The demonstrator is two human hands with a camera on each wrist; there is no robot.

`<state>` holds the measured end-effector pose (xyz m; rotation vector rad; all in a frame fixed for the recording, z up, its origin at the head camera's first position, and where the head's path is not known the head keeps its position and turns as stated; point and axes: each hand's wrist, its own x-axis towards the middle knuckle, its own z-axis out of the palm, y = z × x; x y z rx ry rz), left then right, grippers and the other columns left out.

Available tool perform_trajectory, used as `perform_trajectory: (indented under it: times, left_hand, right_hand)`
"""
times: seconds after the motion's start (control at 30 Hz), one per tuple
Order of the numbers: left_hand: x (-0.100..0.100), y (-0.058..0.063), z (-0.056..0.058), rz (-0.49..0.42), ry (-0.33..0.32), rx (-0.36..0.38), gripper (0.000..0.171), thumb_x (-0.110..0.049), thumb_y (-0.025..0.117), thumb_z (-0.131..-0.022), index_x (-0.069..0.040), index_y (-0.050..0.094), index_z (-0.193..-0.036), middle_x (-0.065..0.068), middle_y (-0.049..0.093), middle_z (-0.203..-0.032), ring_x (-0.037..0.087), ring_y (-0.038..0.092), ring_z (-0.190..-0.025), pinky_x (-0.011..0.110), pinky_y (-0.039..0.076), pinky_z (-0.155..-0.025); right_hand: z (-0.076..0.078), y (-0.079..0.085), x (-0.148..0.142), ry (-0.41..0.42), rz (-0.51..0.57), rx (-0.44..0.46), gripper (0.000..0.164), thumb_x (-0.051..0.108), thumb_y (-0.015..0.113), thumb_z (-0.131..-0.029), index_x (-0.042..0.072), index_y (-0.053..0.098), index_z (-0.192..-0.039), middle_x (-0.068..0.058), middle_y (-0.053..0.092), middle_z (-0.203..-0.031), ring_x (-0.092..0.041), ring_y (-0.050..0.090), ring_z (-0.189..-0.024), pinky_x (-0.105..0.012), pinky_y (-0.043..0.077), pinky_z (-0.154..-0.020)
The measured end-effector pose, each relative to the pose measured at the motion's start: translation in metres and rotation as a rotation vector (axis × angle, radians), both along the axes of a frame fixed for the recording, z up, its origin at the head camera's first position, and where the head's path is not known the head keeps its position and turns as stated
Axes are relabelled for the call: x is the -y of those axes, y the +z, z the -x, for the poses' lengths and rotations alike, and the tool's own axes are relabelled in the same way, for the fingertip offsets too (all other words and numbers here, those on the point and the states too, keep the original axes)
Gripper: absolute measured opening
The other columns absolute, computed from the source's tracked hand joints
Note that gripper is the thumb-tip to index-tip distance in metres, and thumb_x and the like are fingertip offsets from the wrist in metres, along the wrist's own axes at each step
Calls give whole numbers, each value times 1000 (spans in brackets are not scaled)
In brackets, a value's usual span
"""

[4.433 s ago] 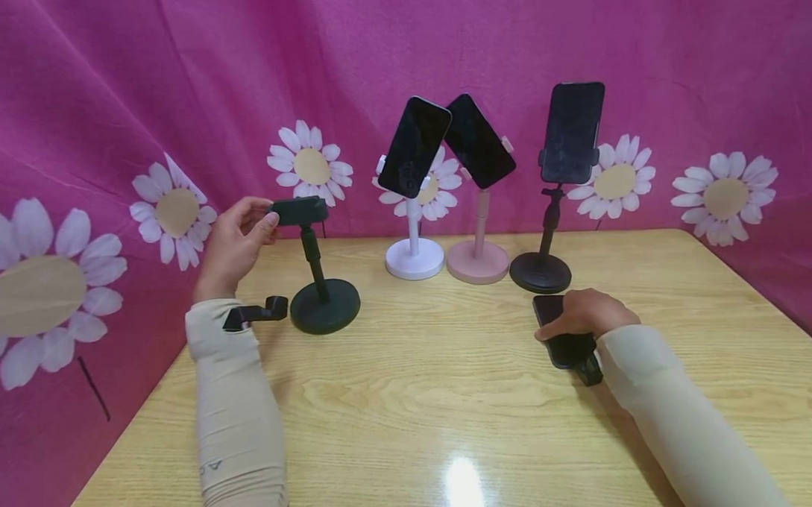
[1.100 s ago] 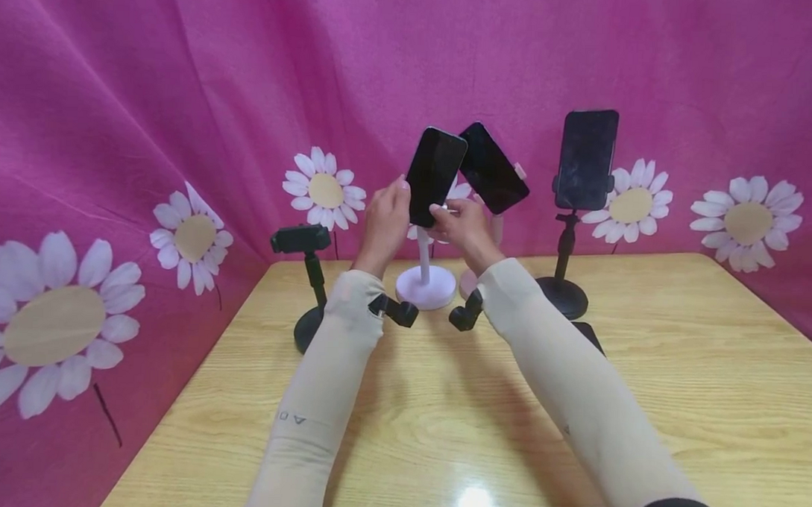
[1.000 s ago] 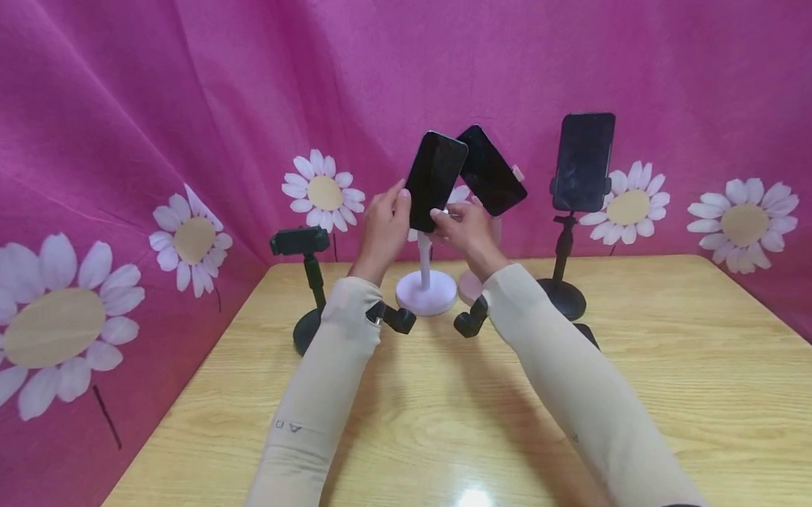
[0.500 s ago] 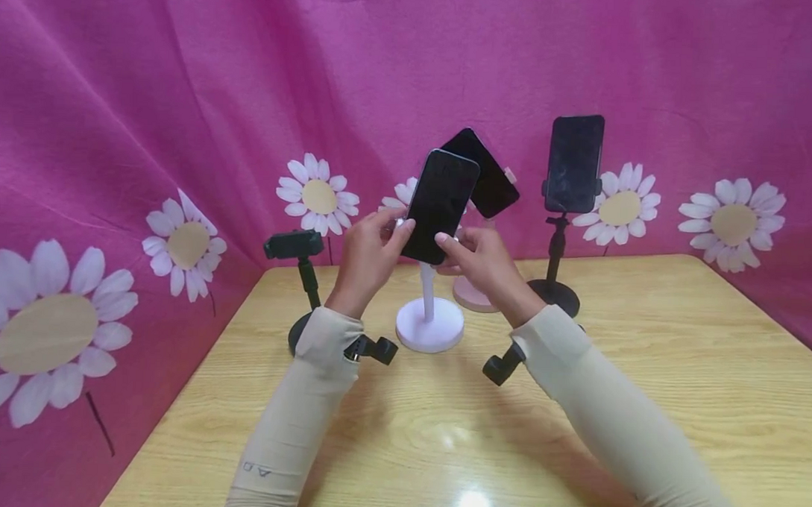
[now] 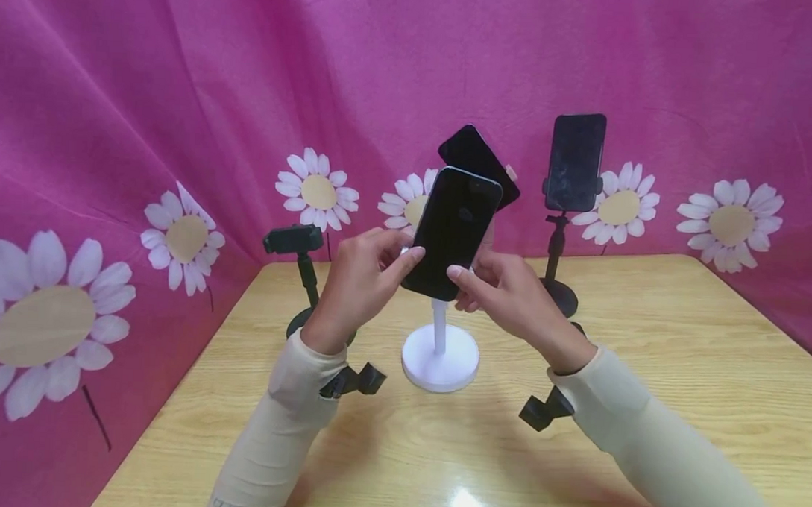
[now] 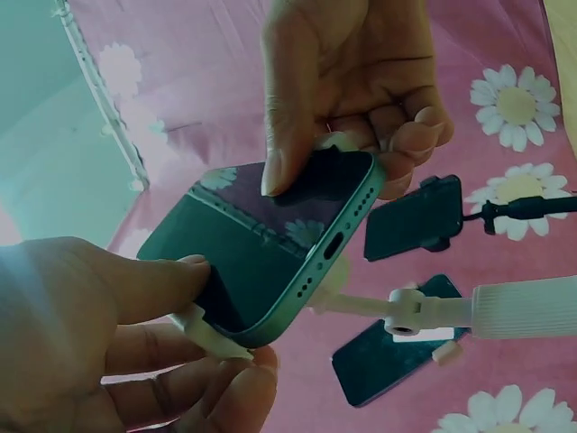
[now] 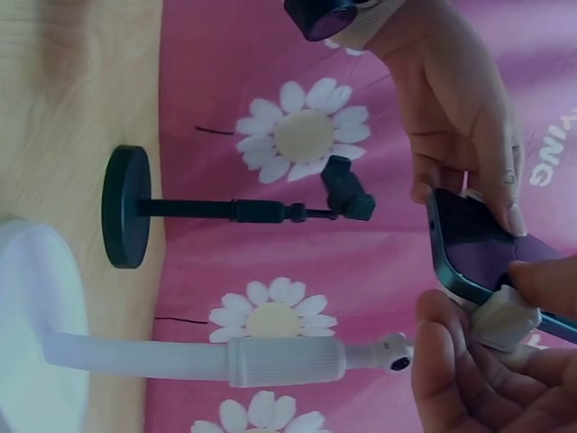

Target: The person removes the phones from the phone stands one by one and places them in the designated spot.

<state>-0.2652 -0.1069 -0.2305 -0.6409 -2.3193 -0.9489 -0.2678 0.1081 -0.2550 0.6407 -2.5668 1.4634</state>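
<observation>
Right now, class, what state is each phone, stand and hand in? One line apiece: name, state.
White stand: upright, phone in its clamp
Front phone: tilted, screen dark
Left hand: pinches front phone's edge
Right hand: pinches its opposite edge
Rear phone: tilted, screen dark, partly hidden
Black stand: upright, holding a phone
Far-right phone: nearly upright, screen dark
Green stand: upright, no phone

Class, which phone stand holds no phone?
The dark-green, round-based stand, leftmost in the head view: it is empty, while the white stand, black stand and mostly hidden pink stand each hold a black-screened phone.
</observation>
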Motion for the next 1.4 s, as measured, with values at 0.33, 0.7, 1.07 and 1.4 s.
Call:
perform_trajectory:
  times: [0.33,0.7,1.07,1.4]
  left_hand:
    - [4,1,-19,2,-77,110,21,-24,69,-90,-7,66,-101,0,63,-79,9,63,-61,25,54,-58]
    - [8,-1,-16,-73,-205,368,18,-23,67,-91,-7,60,-97,5,65,-81,12,69,-65,30,58,-67]
    - [8,2,-18,-58,-174,388,23,-26,69,-90,-7,61,-101,4,65,-80,11,69,-65,30,58,-66]
    - [12,2,-15,-46,-158,399,28,-31,72,-87,-9,62,-103,2,67,-83,15,67,-68,32,57,-65]
  right_hand:
    - [-15,14,-8,9,-156,-96,34,43,65,-91,10,61,-80,-2,67,-70,-18,64,-70,-34,50,-61]
    - [-16,29,-15,48,-219,-47,39,45,67,-88,9,58,-76,-4,64,-65,-19,67,-69,-37,51,-67]
    - [-14,30,-17,71,-200,9,42,48,66,-88,7,56,-79,-8,63,-66,-23,63,-71,-37,46,-67]
    - [-18,26,-13,-34,-170,-132,47,50,66,-87,12,59,-114,-5,64,-94,-22,63,-88,-40,53,-73]
